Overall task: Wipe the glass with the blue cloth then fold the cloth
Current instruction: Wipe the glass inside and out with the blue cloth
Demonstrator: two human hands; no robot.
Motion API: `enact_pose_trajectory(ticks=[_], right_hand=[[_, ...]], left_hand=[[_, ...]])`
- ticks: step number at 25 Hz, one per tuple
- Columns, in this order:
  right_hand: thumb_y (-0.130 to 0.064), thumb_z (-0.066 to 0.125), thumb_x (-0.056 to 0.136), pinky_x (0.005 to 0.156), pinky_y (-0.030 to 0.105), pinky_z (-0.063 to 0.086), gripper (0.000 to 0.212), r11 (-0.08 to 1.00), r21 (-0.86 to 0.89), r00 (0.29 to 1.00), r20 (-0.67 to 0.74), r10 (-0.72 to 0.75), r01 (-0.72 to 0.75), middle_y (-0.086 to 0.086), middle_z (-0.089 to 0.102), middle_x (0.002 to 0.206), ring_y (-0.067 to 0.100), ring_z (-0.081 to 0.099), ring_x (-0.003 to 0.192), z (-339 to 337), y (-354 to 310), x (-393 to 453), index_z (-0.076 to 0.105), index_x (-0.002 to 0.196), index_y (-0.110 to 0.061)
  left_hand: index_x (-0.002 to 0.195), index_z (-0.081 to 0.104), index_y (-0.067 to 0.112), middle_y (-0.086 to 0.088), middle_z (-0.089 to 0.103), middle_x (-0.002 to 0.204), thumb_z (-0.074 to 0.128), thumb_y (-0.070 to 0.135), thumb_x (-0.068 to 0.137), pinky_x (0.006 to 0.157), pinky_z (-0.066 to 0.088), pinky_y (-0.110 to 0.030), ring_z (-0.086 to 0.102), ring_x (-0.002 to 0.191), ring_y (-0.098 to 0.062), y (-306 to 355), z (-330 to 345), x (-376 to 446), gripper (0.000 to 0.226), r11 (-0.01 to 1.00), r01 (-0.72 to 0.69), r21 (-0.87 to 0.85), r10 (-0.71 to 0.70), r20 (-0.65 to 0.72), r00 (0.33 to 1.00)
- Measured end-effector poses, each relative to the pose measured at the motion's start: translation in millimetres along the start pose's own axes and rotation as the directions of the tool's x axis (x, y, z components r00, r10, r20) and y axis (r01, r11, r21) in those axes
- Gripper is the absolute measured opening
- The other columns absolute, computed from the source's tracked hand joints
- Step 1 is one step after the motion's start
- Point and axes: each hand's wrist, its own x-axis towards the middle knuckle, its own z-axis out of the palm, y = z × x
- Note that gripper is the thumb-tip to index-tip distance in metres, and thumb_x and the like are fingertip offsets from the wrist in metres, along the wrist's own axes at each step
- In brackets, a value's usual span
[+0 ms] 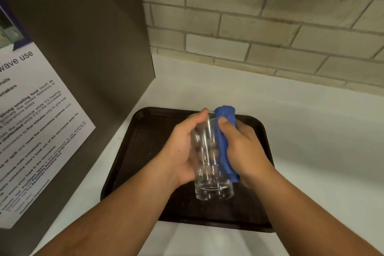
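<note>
Now we hold the glass (pixel 209 158) above the dark tray (pixel 133 151), which sits on the white counter (pixel 311 131) near the tiled wall (pixel 259 23). Our left hand (pixel 182 151) wraps around the glass from the left, fingers curled behind it and thumb up near the far end. Our right hand (pixel 245 149) is closed on the blue cloth (pixel 224 143), thumb pressing the bunched fabric against the right side of the glass. The cloth runs along most of that side and sticks out past the far end.

To wipe well, we judge it best to keep the left grip firm but light, turn the glass slowly inside it, and slide the cloth along the whole length so no strip is missed. Glass is slick, so working low over the tray seems wise. The inside and the thick base probably need a pass too.

The glass is tipped, its long axis running away from us: the heavy base points back toward our body, and the open end seems to face the wall, though fingers and cloth partly hide it.
</note>
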Motion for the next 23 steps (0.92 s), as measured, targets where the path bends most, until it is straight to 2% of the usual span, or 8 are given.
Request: enact_pose_trajectory(ticks=[2,7,12,16,18,19,21,23], right_hand=[[-0.045,0.05,0.097,0.091,0.055,0.056,0.031,0.992,0.092,0.995,0.059,0.08,-0.085,0.009,0.08,0.091,0.025,0.076,0.087,-2.0,-0.8,0.3,0.073,0.097,-0.023],[-0.061,0.047,0.079,0.088,0.051,0.057,0.045,1.0,-0.014,0.999,-0.029,-0.017,0.016,0.003,0.077,0.095,0.021,0.074,0.089,7.1,2.9,-5.2,0.069,0.098,-0.027],[-0.038,0.049,0.096,0.086,0.06,0.057,0.039,0.965,0.163,0.977,-0.032,0.213,-0.205,0.02,0.078,0.084,0.029,0.073,0.075,-3.9,0.6,7.0,0.071,0.09,-0.007],[-0.046,0.05,0.084,0.082,0.042,0.06,0.032,0.993,-0.113,0.993,0.116,-0.008,0.022,0.001,0.076,0.096,0.016,0.073,0.089,6.6,12.7,-22.0,0.064,0.106,-0.028],[-0.051,0.049,0.083,0.084,0.036,0.059,0.042,0.971,-0.191,0.989,0.064,-0.132,0.142,-0.001,0.069,0.108,0.016,0.068,0.099,11.0,10.0,-18.3,0.056,0.118,-0.027],[-0.049,0.049,0.086,0.083,0.035,0.057,0.034,0.967,-0.193,0.985,-0.016,-0.17,0.163,0.0,0.068,0.106,0.015,0.068,0.098,11.9,4.7,-7.3,0.057,0.112,-0.029],[-0.043,0.048,0.093,0.081,0.037,0.055,0.016,0.989,-0.114,0.989,-0.101,-0.104,0.092,-0.001,0.071,0.093,0.016,0.069,0.09,5.4,-12.7,8.7,0.059,0.093,-0.032],[-0.04,0.048,0.097,0.077,0.042,0.055,0.025,0.997,0.055,0.996,-0.067,0.066,-0.062,0.004,0.075,0.076,0.019,0.073,0.079,-4.5,-12.2,11.2,0.064,0.087,-0.025]], left_hand=[[0.103,0.083,0.011,-0.01,0.083,0.093,0.082,0.058,0.067,0.079,0.064,-0.042,0.079,0.087,-0.027,1.5,-1.7,1.5,0.059,1.0,-0.011,0.015,0.011,-0.013,1.0],[0.112,0.082,0.012,-0.012,0.084,0.106,0.077,0.063,0.072,0.081,0.065,-0.04,0.08,0.099,-0.029,-5.1,-3.1,2.5,0.065,0.997,-0.025,0.079,0.034,-0.106,0.994],[0.114,0.081,0.01,-0.014,0.081,0.107,0.078,0.063,0.07,0.083,0.063,-0.045,0.078,0.093,-0.031,-6.3,-1.2,4.2,0.069,0.999,-0.042,-0.001,0.041,-0.133,0.99],[0.088,0.086,0.009,-0.014,0.081,0.087,0.079,0.06,0.067,0.067,0.064,-0.037,0.079,0.075,-0.028,-4.7,-3.7,10.7,0.056,0.998,-0.029,-0.047,0.019,-0.199,0.98],[0.099,0.085,0.01,-0.014,0.082,0.094,0.081,0.06,0.063,0.07,0.064,-0.037,0.08,0.083,-0.027,-9.6,-2.3,9.6,0.062,1.0,-0.027,-0.011,0.024,-0.165,0.986],[0.105,0.084,0.01,-0.013,0.083,0.096,0.082,0.06,0.064,0.072,0.065,-0.038,0.08,0.087,-0.028,-11.5,-0.1,7.6,0.065,1.0,-0.028,-0.008,0.027,-0.135,0.991],[0.115,0.081,0.011,-0.016,0.082,0.105,0.084,0.06,0.064,0.083,0.065,-0.044,0.079,0.096,-0.031,-10.5,1.7,5.2,0.071,0.999,-0.04,-0.028,0.037,-0.104,0.994],[0.122,0.076,0.007,-0.023,0.077,0.124,0.084,0.063,0.064,0.101,0.057,-0.053,0.073,0.106,-0.036,-4.0,0.2,4.8,0.081,0.998,-0.039,-0.049,0.032,-0.128,0.991]])
